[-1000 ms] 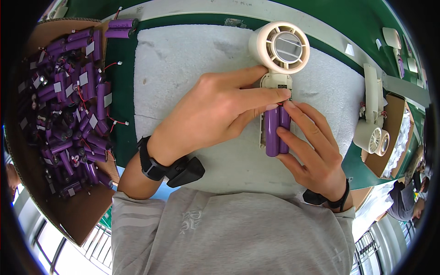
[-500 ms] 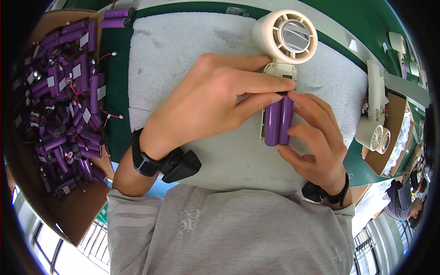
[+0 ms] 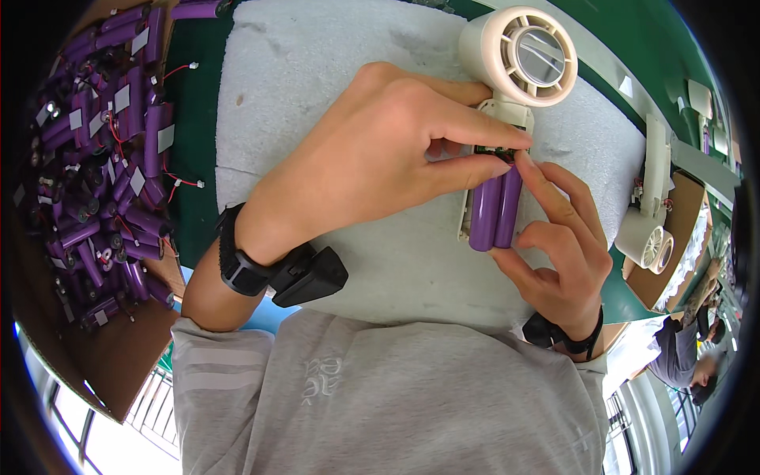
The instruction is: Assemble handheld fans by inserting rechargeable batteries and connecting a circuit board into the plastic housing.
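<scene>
A cream handheld fan (image 3: 483, 51) lies on the foam-covered work surface with its round head away from me. Two purple cylindrical battery cells (image 3: 495, 214), joined as a pack, sit along its opened handle. My left hand (image 3: 376, 154) reaches across from the left. Its thumb and index finger pinch at the pack's top end, beside a small green circuit board (image 3: 499, 152); whatever lies between the fingertips is hidden. My right hand (image 3: 566, 245) grips the battery pack from the right, index fingertip near its top and thumb at its lower end.
A cardboard box (image 3: 103, 372) full of purple battery packs (image 3: 138, 178) with wired connectors stands on the left. White foam (image 3: 277, 103) covers the green table (image 3: 194, 103). More cream fan parts (image 3: 653, 174) and another box (image 3: 685, 237) are on the right. A person (image 3: 681, 352) appears far right.
The fan and both hands sit slightly farther right in the picture, while the boxes have shifted left. My left fingers have tilted a little, showing more of the circuit board. Both hands keep their places.
</scene>
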{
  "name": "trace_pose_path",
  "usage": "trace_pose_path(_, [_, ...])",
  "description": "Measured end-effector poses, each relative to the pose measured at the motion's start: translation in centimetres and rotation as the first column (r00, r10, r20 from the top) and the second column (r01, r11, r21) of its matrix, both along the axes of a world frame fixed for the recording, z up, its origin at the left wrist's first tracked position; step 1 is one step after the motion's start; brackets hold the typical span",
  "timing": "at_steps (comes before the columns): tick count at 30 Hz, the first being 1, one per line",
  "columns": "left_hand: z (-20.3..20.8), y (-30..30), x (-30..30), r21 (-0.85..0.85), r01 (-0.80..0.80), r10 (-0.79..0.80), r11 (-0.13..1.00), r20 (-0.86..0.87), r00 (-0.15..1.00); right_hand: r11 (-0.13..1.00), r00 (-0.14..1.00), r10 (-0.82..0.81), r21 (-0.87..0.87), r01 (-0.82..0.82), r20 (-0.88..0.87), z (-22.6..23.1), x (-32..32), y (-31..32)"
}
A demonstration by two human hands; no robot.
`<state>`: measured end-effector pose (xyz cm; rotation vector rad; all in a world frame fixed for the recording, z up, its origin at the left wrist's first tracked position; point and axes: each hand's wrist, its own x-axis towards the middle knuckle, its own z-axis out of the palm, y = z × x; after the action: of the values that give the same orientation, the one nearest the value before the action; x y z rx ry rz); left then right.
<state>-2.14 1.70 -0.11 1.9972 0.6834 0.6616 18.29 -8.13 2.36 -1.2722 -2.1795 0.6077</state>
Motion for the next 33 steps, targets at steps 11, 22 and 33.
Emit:
trace_pose_path(11, [0.3, 0.2, 0.1, -0.083, 0.017, -0.017, 0.996, 0.009, 1.0, 0.994, 0.993, -0.032, -0.105, 0.019, -0.117, -0.7, -0.2, 0.1])
trace_pose_path(22, [-0.1, -0.2, 0.1, -0.157, -0.034, 0.037, 0.987, 0.017, 0.999, 0.987, 0.996, -0.079, -0.14, 0.074, -0.032, 0.1, -0.2, 0.0])
trace_pose_path(33, [0.5, -0.8, 0.6, -0.195, -0.094, 0.09, 0.976, -0.031, 0.995, 0.925, 0.954, -0.261, -0.322, 0.203, -0.15, -0.4, -1.0, -0.3])
